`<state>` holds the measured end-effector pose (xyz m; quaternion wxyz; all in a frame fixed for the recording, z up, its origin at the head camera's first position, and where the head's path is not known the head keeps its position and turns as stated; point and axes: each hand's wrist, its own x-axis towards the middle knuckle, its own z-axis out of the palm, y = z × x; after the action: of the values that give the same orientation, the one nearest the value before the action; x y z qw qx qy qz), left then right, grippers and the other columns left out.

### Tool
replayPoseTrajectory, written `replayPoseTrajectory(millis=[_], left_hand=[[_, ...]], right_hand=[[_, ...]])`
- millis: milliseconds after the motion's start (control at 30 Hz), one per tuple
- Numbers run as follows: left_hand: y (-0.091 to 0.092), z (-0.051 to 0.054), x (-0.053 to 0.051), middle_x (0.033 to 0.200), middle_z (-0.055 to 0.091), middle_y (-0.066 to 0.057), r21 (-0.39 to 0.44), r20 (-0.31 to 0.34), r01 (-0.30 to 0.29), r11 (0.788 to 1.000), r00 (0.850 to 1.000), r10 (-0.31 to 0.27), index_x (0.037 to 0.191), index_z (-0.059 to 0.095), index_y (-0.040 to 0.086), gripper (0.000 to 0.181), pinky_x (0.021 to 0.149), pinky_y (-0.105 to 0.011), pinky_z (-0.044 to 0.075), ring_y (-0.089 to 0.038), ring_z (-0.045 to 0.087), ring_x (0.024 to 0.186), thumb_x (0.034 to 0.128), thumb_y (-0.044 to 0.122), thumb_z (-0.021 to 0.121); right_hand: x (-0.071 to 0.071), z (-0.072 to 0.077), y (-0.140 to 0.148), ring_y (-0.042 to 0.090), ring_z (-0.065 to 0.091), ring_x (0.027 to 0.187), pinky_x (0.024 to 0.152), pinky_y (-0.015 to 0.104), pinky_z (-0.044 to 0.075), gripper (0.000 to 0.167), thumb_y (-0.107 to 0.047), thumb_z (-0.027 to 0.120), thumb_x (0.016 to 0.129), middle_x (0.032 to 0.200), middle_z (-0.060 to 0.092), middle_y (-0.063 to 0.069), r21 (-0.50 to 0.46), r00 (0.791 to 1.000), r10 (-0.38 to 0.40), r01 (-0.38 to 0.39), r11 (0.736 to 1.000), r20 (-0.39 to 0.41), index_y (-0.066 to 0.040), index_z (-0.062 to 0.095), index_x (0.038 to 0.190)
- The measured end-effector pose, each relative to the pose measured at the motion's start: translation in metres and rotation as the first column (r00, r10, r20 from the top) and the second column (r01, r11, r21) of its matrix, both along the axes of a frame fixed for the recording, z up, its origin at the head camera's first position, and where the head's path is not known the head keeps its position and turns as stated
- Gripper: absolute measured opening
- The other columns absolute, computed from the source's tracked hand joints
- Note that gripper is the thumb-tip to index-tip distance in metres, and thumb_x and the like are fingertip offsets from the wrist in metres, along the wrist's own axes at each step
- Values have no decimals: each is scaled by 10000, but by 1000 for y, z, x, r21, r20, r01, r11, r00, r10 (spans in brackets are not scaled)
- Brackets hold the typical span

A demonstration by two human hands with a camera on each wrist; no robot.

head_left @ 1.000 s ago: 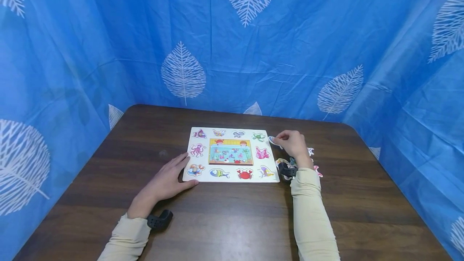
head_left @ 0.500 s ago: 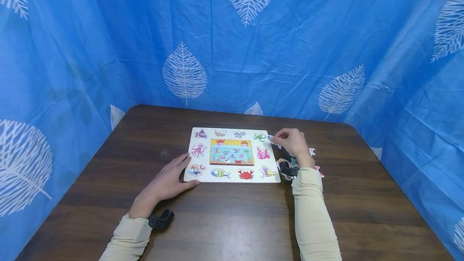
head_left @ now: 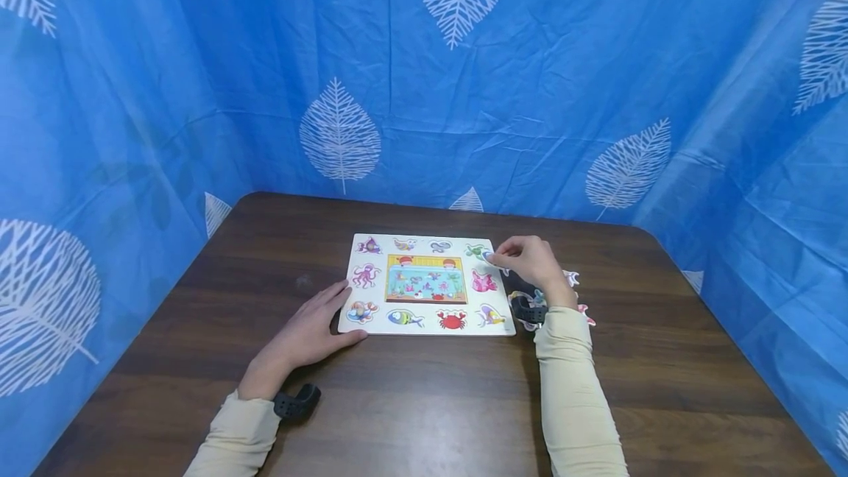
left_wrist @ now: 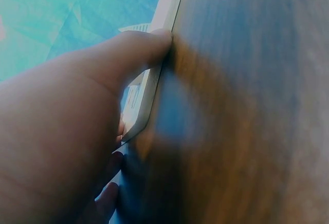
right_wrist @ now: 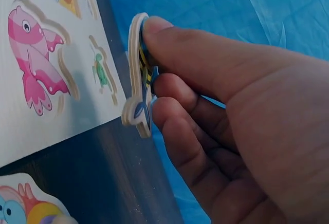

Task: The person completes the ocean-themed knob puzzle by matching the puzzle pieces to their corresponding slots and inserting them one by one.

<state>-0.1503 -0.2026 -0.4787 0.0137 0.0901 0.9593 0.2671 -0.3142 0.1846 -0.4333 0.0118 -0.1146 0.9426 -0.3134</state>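
Observation:
A white puzzle board with sea-animal recesses round an aquarium picture lies flat on the table. My left hand rests at its near left corner, thumb against the near edge and fingers extended along the left side. My right hand pinches a thin wooden puzzle piece between thumb and fingertips. The piece has blue with yellow-and-black stripes and is seen nearly edge-on in the right wrist view. In the head view it overlaps the board's upper right edge, beside the green turtle recess.
More loose puzzle pieces lie right of the board, partly hidden under my right wrist. One with a big-eyed animal shows low in the right wrist view. The brown table backs onto a blue leaf-patterned curtain.
My right hand has carried the puzzle piece a little left, from beside the board to over its upper right edge. My left hand stays at the corner.

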Motion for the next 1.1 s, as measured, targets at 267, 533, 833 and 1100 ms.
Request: replayPoseTrajectory(millis=[267,533,833,1100], left_hand=[[1,-1,-1,1665,312,-195,1,3,11,1000,1000,-11,1585,361,0,937,1183,-652,318,-453,313,1511,913,537,734],[0,0,-1,1660,317,-204,5,-7,11,1000,1000,-11,1577,370,-13,936,1181,-656,315,-460,318,1505,908,522,746],[0,1,-1,1661,321,-194,5,1,8,1000,1000,-8,1579,372,-5,944,1175,-652,330,-449,325,1504,899,529,753],[0,1,0,1660,325,-191,2,1,-4,1000,1000,4,1578,376,-3,942,1175,-648,334,-447,328,1503,898,529,754]], right_hand=[[2,3,-4,228,624,869,771,330,514,277,-389,812,892,938,742,37,19,998,57,-57,998,-12,-132,782,989],[2,6,-12,220,611,838,751,322,499,229,-367,823,884,908,738,18,8,996,90,-90,996,-21,-151,789,955],[4,8,-18,216,600,826,751,319,498,205,-364,827,886,877,735,1,-4,993,120,-120,993,-16,-168,788,932],[5,11,-23,217,602,854,765,321,504,239,-396,827,879,916,732,2,-8,988,154,-154,988,7,-174,792,962]])
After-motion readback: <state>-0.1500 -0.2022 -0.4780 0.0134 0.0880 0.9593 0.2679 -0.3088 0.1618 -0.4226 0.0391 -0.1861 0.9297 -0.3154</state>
